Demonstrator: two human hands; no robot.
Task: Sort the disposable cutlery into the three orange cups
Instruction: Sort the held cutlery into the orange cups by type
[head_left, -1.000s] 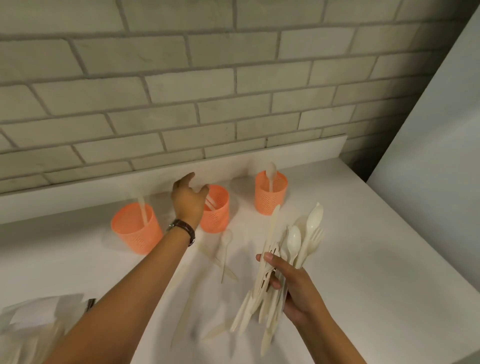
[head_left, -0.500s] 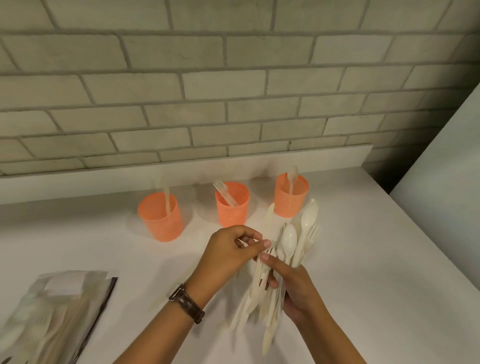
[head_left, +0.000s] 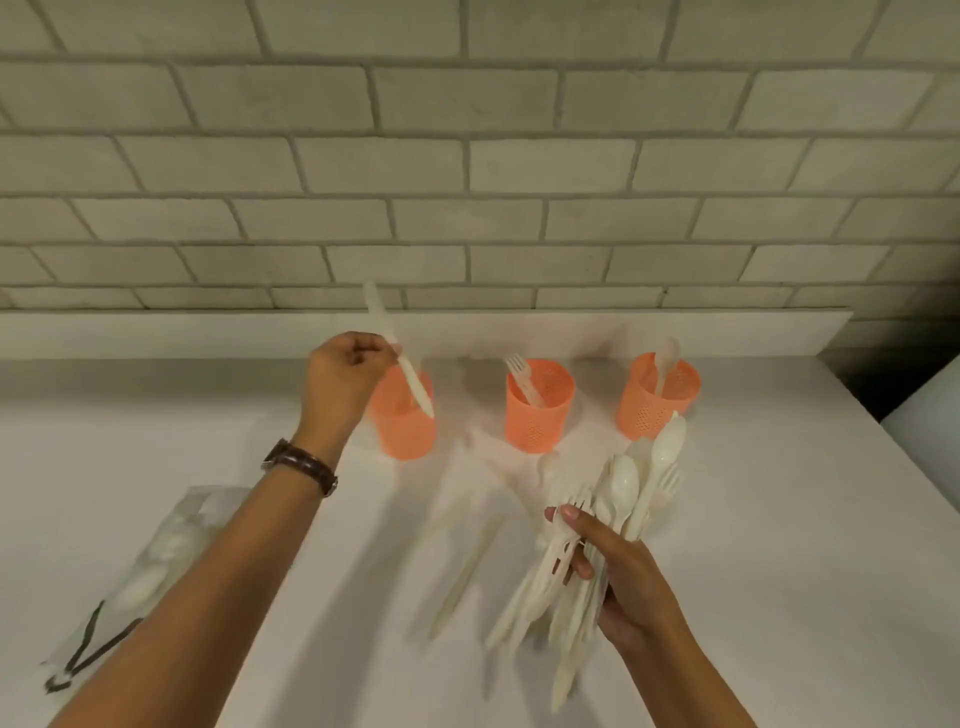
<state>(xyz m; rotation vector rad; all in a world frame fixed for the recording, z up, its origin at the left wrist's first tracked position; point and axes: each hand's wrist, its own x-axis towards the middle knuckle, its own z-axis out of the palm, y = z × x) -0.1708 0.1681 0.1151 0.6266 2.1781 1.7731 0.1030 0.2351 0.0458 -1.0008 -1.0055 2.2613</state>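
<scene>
The left hand (head_left: 340, 376) pinches what looks like a knife (head_left: 399, 351) over the far-left cup (head_left: 402, 423) (tip lowered for dropping), while the right hand (head_left: 621, 574) clamps the unsorted bundle (head_left: 597, 530).

1. Left orange cup (head_left: 402, 421): perforated plastic, upright on the white counter (head_left: 779, 519), partly behind the held knife.
2. Middle orange cup (head_left: 539, 410): upright, with one fork (head_left: 524, 378) leaning inside, tines up.
3. Right orange cup (head_left: 657, 397): upright, holding a spoon (head_left: 665, 361), bowl up.
4. Cream knife (head_left: 397, 349): tilted, pinched at mid-length above the left cup.
5. Bundle of cutlery (head_left: 597, 525): cream spoons, forks and knives fanned upward, held together.
6. Loose knives (head_left: 467, 571): lying flat on the counter between the cups and the bundle.
</scene>
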